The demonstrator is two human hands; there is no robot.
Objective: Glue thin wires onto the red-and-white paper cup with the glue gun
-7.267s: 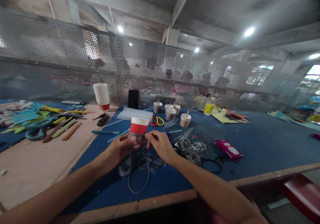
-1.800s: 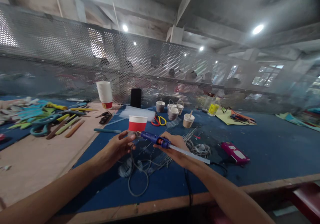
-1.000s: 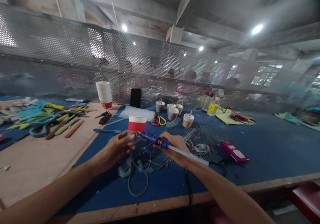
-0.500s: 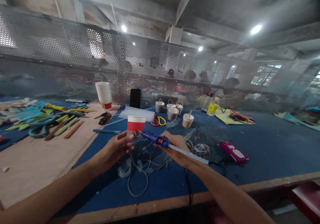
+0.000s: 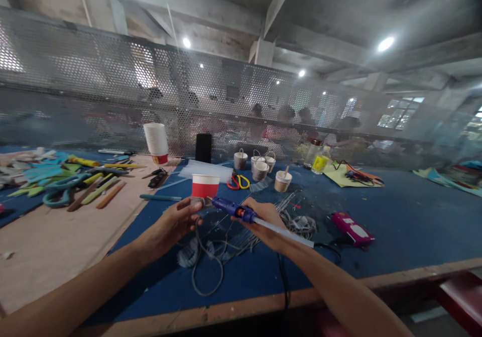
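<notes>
My left hand (image 5: 171, 226) is closed at the lower edge of a red and white paper cup (image 5: 205, 189), thumb and fingers pinched around its base. Grey cord (image 5: 198, 201) shows at that base, and a loose length of it (image 5: 208, 294) loops down onto the table. In my right hand (image 5: 267, 221) is a blue hot glue gun (image 5: 231, 208), its tip pointing left at the cup's base. A clear glue stick (image 5: 284, 232) sticks out of the back of the gun. My fingers partly hide the cup's bottom.
Cord and thin wires (image 5: 259, 231) lie under my hands. Beyond are red-yellow scissors (image 5: 239, 182), several small cord-covered cups (image 5: 259, 170), a phone (image 5: 204, 147) and stacked paper cups (image 5: 156, 141). A magenta device (image 5: 353, 229) lies right; tools and blue scissors (image 5: 62, 189) lie left.
</notes>
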